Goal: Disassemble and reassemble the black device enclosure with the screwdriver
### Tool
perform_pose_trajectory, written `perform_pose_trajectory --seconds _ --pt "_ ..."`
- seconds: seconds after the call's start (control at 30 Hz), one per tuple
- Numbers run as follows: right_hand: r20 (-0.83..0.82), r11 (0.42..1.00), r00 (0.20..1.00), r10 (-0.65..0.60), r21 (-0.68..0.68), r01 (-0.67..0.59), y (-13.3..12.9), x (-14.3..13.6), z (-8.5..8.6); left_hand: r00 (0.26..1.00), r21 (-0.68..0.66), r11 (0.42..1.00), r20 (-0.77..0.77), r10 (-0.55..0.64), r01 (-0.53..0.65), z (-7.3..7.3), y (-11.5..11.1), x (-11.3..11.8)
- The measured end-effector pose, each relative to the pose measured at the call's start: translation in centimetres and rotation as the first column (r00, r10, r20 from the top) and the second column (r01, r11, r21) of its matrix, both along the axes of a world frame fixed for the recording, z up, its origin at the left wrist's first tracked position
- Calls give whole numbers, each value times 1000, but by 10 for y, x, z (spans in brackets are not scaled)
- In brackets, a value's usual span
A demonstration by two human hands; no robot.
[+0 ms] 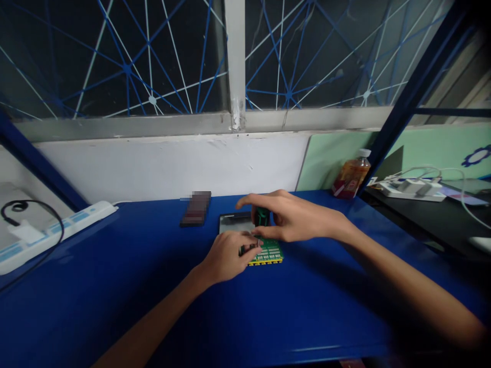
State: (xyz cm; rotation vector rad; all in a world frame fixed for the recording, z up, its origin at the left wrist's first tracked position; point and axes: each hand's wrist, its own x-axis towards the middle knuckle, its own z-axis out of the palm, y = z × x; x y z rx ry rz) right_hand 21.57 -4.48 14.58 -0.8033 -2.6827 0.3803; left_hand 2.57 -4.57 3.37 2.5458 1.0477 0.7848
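Note:
A green circuit board (274, 254) with pale rectangular parts and a yellow front edge lies on the blue table. My left hand (229, 254) rests over its left side, thumb and fingers closed together near a small shiny bit too unclear to name. Above the board, my right hand (295, 215) is curled round a dark green-and-black thing (262, 216), with the index finger lifted and stretched left. Much of that thing is hidden by the fingers. Behind my left hand shows a flat grey panel with a black rim (233, 221), partly covered.
A dark flat object (196, 208), partly pixelated, lies behind to the left. At far left is a white power strip (82, 220) with a black cable. A drink bottle (352, 176) stands at the back right beside a blue post. Chargers (416, 186) sit on a black surface further right.

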Motion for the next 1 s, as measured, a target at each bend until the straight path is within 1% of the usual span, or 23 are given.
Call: perform_pose_trajectory --seconds 0.13,0.27,0.37,0.53,0.63,0.7,0.83,1.0 --pt "20 994 998 -51 101 49 4 0 -2 999 26 999 32 24 -24 -2 2 -1" --pt "19 990 998 -63 127 60 8 0 -6 998 40 998 47 42 -44 -5 3 -1" --pt "1 995 999 -41 92 41 10 3 -5 999 25 999 33 35 -35 -4 2 -1" --pt "-36 999 999 11 -32 -12 9 12 4 1000 -9 1000 29 -12 12 0 2 -1" --pt "-62 993 997 51 -101 -57 8 15 7 999 -7 1000 25 -23 24 0 1 -1" --pt "-68 991 996 65 -116 -72 8 14 7 999 2 999 18 -33 33 0 1 -1" --pt "-77 998 996 42 -53 -47 8 12 5 999 32 999 20 -31 30 0 0 -1" --pt "-87 999 996 22 44 -18 11 10 1 997 62 998 69 14 -18 -4 1 0"
